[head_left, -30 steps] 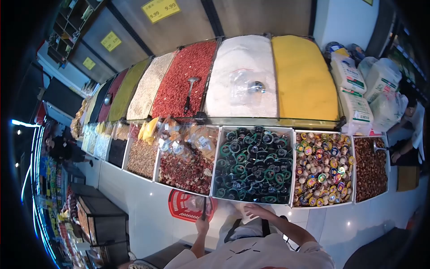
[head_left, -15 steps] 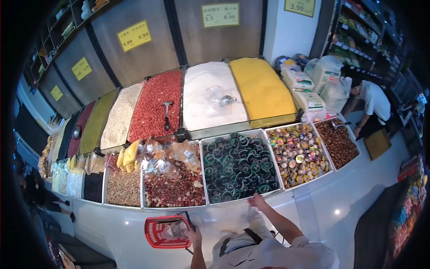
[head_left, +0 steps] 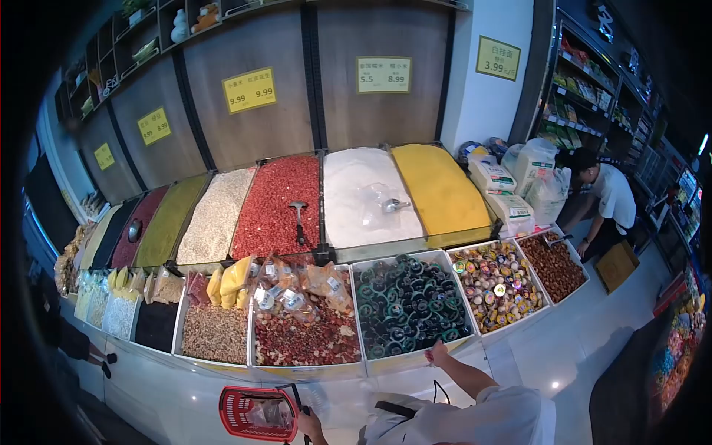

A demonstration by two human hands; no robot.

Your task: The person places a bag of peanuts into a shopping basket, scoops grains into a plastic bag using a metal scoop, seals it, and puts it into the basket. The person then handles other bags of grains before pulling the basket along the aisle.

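Note:
My left hand (head_left: pixel 310 424) is closed around the dark handle of a red plastic shopping basket (head_left: pixel 236 414), which hangs low at my left. A clear plastic bag (head_left: pixel 271 412) with contents I cannot make out lies inside the basket. My right hand (head_left: pixel 437 354) is at the front edge of a white bin (head_left: pixel 417 356) full of dark, round cups with green rims (head_left: pixel 411 304). Its fingers are loosely bent and apart, with nothing visible in them. Whether it touches the bin's edge, I cannot tell.
Left of the cups is a bin of mixed red beans and nuts (head_left: pixel 308 343) with plastic bags on top; right of them, small colourful packaged pieces (head_left: pixel 497 289). Behind are white grain (head_left: pixel 363 200) and yellow grain (head_left: pixel 445 193). A person (head_left: pixel 612 196) bends at the right.
The view has tilted up, so the bins sit lower in the frame. My right hand's fingers are more bent than before. The basket is still in my left hand.

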